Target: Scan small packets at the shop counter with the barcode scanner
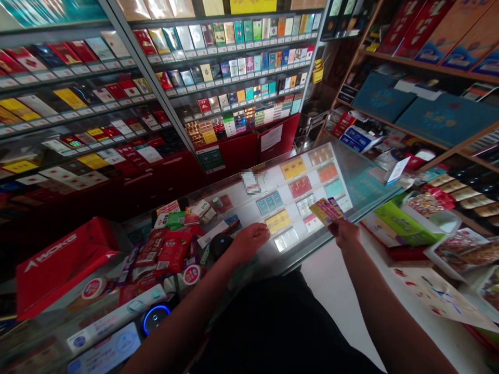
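My right hand grips a flat yellow and pink packet by its lower edge, holding it just over the glass display counter. My left hand lies palm down on the glass, fingers pointing right, and holds nothing. Close to its wrist sits a round black object. Under the glass, rows of cigarette packs lie on a white display. A heap of red and green packets lies left of my left hand.
A red box lid and a payment terminal with a blue ring stand at the near left. Cigarette shelves fill the back wall. Boxed goods crowd the right-hand shelves, and trays of packaged goods stand at the right.
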The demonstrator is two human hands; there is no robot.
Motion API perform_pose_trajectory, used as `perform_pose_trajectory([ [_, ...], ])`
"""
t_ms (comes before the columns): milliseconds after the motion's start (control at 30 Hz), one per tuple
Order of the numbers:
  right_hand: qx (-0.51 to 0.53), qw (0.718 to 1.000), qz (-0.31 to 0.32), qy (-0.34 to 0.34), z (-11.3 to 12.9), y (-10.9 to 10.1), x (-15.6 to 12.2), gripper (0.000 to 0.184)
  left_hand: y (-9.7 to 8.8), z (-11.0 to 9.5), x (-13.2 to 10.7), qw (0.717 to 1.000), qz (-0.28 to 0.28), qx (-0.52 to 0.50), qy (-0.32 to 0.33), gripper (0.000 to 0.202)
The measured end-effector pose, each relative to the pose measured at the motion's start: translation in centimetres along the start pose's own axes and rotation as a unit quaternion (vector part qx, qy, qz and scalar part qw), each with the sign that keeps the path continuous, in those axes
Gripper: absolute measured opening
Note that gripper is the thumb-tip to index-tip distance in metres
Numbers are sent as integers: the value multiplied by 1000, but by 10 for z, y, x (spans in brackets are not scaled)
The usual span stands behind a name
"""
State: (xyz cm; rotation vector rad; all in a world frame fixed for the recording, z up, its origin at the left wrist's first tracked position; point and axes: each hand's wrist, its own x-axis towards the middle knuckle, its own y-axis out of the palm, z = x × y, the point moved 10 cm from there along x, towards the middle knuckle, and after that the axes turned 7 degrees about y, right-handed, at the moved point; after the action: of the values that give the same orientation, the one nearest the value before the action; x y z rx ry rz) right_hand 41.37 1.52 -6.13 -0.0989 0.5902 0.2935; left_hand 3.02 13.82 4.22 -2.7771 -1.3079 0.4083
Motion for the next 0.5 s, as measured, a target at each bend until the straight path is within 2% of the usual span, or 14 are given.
perform_pose_trajectory([
  [100,20,996,-71,55,1,-29,16,30,1,11,-2,1000,6,0,-4,48],
  [167,21,994,-92,62,3,-38,23,32,4,18,-2,1000,14,-4,-4,48],
  [333,5,989,-130,77,-6,-47,34,32,4,24,-4,1000,12,3,6,48],
  [500,-46,986,-135,83,-17,-51,42,26,3,19,-8,1000,18,6,14,47],
])
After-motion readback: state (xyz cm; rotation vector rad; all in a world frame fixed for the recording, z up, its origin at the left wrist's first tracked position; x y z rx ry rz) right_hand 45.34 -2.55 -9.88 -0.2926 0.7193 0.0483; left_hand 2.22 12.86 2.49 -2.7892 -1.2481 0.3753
